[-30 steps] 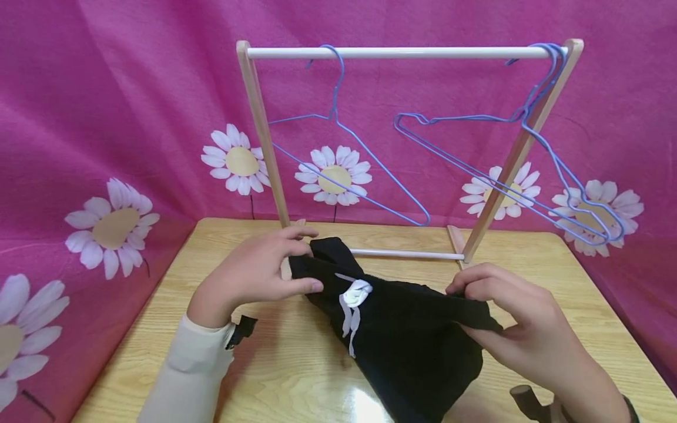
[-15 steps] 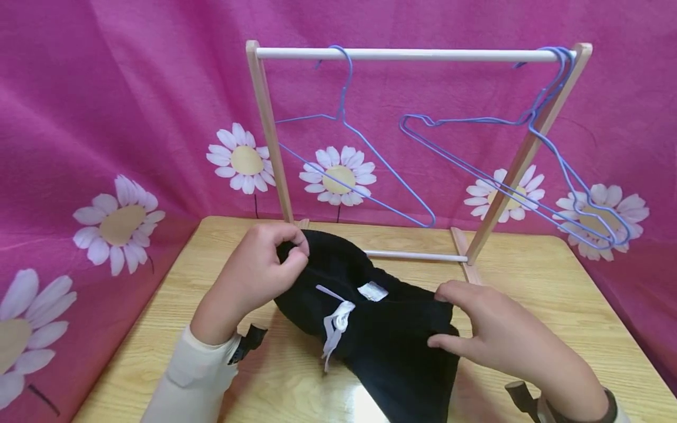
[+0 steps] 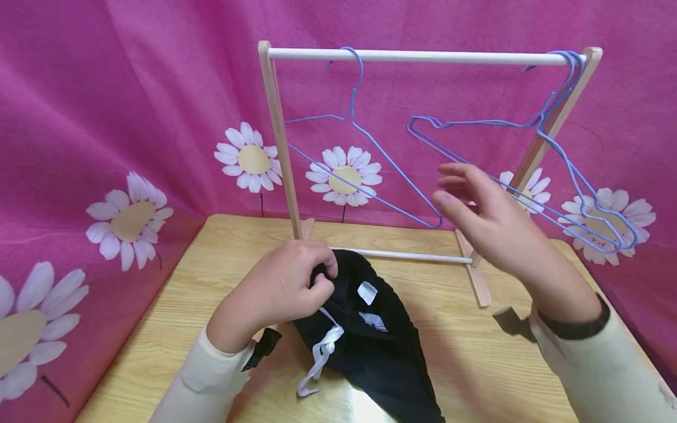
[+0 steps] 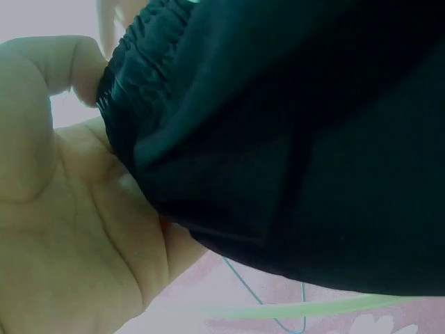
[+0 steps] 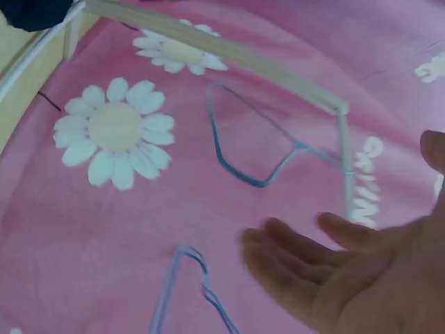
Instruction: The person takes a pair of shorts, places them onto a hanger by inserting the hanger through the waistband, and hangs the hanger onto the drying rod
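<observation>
1. Nearest me, the black garment (image 3: 370, 346) lies slack on the wooden counter (image 3: 476, 364), one end bunched up in the left hand (image 3: 280, 288) and the rest trailing toward the near edge. It looks light and limp, so I'd expect it to sag and fold wherever it isn't held.
2. A white drawstring (image 3: 317, 358) dangles loose from it, and two small white labels (image 3: 367, 292) show inside the opening. The cord could snag if pulled.
3. The left hand's fingers (image 3: 322, 273) are curled tight round the gathered elastic waistband (image 4: 139, 42). That ribbed band seems the firmest part and the sensible place to take hold.
4. Further back, the right hand (image 3: 486, 217) is raised off the counter with its fingers loosely spread, holding nothing, close to the blue wire hangers (image 3: 476, 147).
5. Behind stands the wooden rack (image 3: 423, 56), a single hanger (image 3: 359, 158) toward its left end and the cluster at its right, against a pink daisy cloth (image 3: 132, 117).
</observation>
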Tool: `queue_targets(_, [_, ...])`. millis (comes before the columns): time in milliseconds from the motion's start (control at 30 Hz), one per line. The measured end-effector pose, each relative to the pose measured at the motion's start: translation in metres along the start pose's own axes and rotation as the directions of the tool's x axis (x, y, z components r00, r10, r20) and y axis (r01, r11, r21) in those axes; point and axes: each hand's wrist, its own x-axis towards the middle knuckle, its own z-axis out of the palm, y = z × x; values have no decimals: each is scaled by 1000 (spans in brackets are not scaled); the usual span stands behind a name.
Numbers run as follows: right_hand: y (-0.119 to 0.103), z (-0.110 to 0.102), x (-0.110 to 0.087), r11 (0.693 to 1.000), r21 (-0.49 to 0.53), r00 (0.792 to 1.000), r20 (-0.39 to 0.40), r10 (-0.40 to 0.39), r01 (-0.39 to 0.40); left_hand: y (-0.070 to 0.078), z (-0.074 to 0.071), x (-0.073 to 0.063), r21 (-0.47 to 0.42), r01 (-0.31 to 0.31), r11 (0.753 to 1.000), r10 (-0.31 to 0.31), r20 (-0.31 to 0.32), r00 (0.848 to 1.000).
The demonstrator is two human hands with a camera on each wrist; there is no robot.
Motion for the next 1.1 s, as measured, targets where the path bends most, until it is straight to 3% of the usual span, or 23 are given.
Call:
queue_targets(67, [-1,-2,29,992,43,985,137,109,-116,0,0,0,20,-7,1000,7,4,1000])
queue_targets(167, [0,3,62,960,67,921,306,240,-272,-1,2,0,46,-11,999,11,7,1000])
queue_targets(233, [2,9,74,938,72,879,379,289,-340,0,3,1,57,-12,998,12,10,1000])
queue_targets(333, [5,17,82,925,80,853,424,306,-371,0,3,2,67,-10,998,9,16,1000])
queue_targets(500, [7,27,82,919,139,873,392,291,-369,1,2,2,78,13,997,-15,26,1000])
queue_targets(800, [-4,24,70,941,179,945,210,250,-289,-3,-2,-1,110,57,992,-60,22,998])
queue_targets(933, [-4,17,49,949,179,963,128,238,-258,-5,-3,-3,109,86,990,-87,6,996])
queue_targets(1100, [13,16,0,968,179,984,60,167,-175,-7,-5,-2,89,112,990,-111,-13,994])
